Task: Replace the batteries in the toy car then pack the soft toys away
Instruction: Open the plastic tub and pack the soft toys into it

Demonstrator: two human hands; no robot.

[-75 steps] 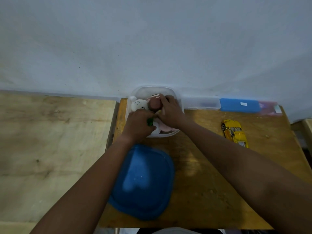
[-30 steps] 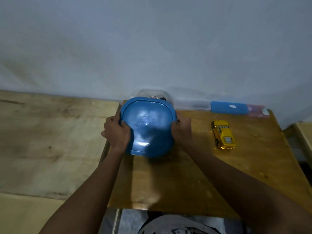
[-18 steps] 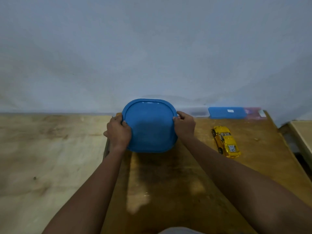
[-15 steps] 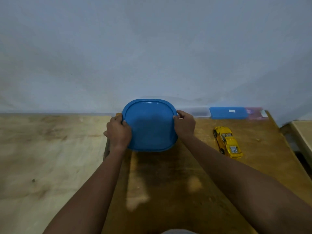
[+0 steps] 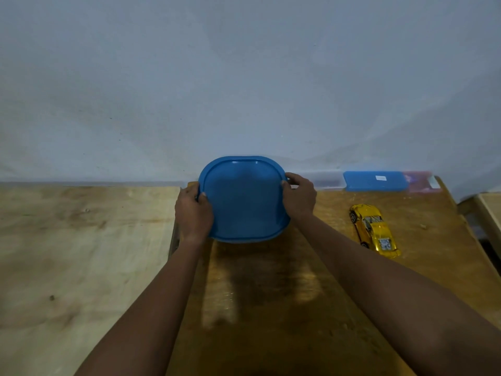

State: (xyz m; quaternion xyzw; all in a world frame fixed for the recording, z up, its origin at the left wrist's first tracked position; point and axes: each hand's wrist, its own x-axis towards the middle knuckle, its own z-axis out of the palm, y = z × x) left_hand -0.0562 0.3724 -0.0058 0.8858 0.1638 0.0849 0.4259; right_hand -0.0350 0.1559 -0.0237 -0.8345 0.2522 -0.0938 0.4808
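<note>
on the wooden table (image 5: 271, 308), left hand (image 5: 193, 213) and right hand (image 5: 299, 196) around blue lid (image 5: 244, 199)

Lid (image 5: 245, 199) covers whatever's under it, so I can't see in. On L hand (image 5: 193, 213) & R hand (image 5: 299, 196) the fingers go out of sight past the lid rim. Both forearms are cut off at the frame edge. Clear box (image 5: 326, 181) behind R hand is blurry & part blocked. Label (image 5: 381, 178) on blue case (image 5: 363, 183) & sticker (image 5: 385, 244) on toy car (image 5: 372, 226) are too small for me to read. Pink thing (image 5: 418, 181) past the case is smeared, can't ID.
</note>
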